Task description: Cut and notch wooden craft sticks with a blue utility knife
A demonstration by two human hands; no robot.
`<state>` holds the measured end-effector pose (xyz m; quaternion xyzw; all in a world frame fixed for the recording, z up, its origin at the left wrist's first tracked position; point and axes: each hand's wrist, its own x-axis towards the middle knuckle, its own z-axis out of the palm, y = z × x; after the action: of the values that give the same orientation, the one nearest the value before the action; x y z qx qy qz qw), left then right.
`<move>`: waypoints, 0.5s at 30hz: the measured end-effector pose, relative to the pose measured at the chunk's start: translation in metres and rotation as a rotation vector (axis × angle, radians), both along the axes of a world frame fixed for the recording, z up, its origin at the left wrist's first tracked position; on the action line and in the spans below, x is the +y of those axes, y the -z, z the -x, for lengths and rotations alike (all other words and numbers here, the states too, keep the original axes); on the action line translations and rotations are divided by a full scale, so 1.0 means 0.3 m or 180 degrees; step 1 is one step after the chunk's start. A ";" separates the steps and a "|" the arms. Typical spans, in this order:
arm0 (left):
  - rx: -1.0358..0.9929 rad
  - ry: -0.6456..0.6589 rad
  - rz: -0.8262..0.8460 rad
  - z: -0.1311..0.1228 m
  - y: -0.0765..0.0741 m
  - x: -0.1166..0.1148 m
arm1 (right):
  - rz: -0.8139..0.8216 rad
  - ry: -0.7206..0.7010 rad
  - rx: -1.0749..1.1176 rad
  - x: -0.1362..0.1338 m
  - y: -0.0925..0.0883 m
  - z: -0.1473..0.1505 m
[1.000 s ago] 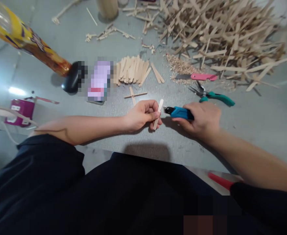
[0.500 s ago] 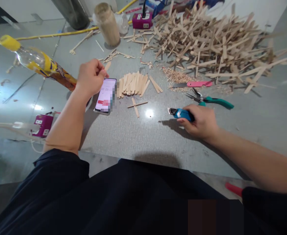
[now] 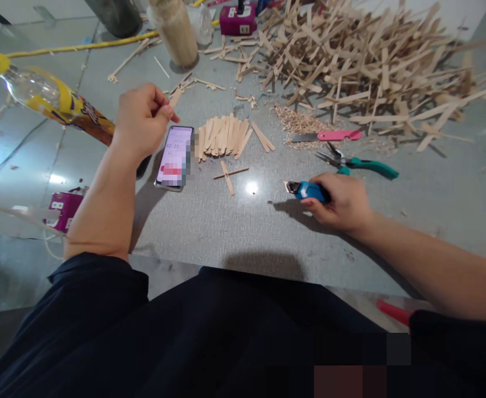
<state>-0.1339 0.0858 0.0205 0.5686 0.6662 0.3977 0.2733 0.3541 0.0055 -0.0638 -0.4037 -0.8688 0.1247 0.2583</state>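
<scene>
My right hand is wrapped round a blue utility knife, its short blade pointing left just above the table. My left hand hovers beyond the upper left of a phone with a lit screen. Its fingers are pinched together, and whatever may be between them is hidden. Close behind those fingertips shows a wooden craft stick. Right of the phone lies a row of craft sticks, with two crossed sticks in front. Green-handled pliers rest beyond the right hand.
A large heap of joined craft sticks fills the back right. Before it lie wood shavings and a pink-handled blade. A yellow-capped bottle leans behind my left forearm. At the back stand a jar and a purple power adapter.
My left hand has drawn back left, away from the phone's top edge. The right hand keeps its grip on the utility knife, nearly still. The view has shifted slightly.
</scene>
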 end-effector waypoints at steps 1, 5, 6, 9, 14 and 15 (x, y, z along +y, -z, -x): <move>0.0009 -0.0022 -0.0022 0.006 0.001 0.005 | 0.0025 0.0002 -0.0007 0.001 0.000 0.000; -0.0278 -0.0018 -0.0138 -0.034 0.028 0.003 | 0.0015 0.0022 0.0022 0.003 -0.001 0.004; -0.0596 0.0035 -0.0183 -0.074 0.036 -0.020 | 0.0015 0.0040 0.0026 0.002 -0.002 0.006; -0.2139 0.0614 -0.0165 -0.266 0.056 -0.163 | 0.0054 0.0028 0.0053 -0.004 -0.003 0.011; -0.3164 0.1518 0.0998 -0.559 0.121 -0.419 | 0.0160 -0.0176 0.0353 -0.030 -0.003 0.023; -0.3245 0.1525 0.1010 -0.584 0.141 -0.440 | 0.0204 -0.0203 0.0359 -0.036 -0.005 0.027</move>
<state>0.0415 -0.0462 -0.0216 0.3924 0.3548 0.4435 0.7234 0.3460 -0.0054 -0.0622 -0.3762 -0.8608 0.1832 0.2898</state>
